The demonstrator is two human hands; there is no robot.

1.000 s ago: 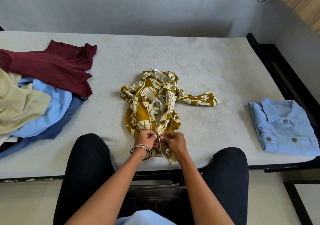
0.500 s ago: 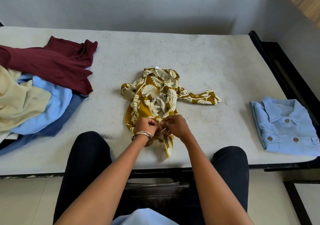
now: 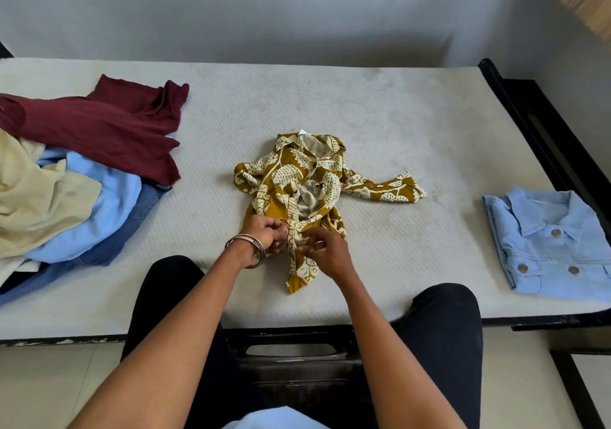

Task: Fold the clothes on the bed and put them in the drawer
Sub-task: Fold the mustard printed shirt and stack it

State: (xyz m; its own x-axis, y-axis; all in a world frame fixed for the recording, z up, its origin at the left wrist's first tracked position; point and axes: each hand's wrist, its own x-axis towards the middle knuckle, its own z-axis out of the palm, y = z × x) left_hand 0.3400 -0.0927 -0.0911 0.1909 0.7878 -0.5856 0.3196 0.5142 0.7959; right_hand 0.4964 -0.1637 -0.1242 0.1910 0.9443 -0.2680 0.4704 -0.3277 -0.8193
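A mustard and cream patterned shirt [image 3: 297, 177] lies crumpled in the middle of the white mattress [image 3: 380, 124], collar away from me, one sleeve stretched to the right. My left hand [image 3: 266, 233], with bangles at the wrist, and my right hand [image 3: 322, 250] both pinch the shirt's front placket near its lower end, close together. A loose tail of the shirt hangs toward me between my hands. A folded light blue shirt [image 3: 549, 243] rests at the mattress's right edge.
A heap of unfolded clothes sits at the left: a maroon garment [image 3: 99, 124], a cream one [image 3: 36, 194], light blue [image 3: 109, 207] and darker blue pieces. My knees in black trousers touch the bed's front edge. A dark drawer handle [image 3: 291, 352] shows below, between my legs.
Both hands moved up the shirt front, away from me, from its bottom hem to a point higher on the placket. The shirt's lower part has bunched slightly.
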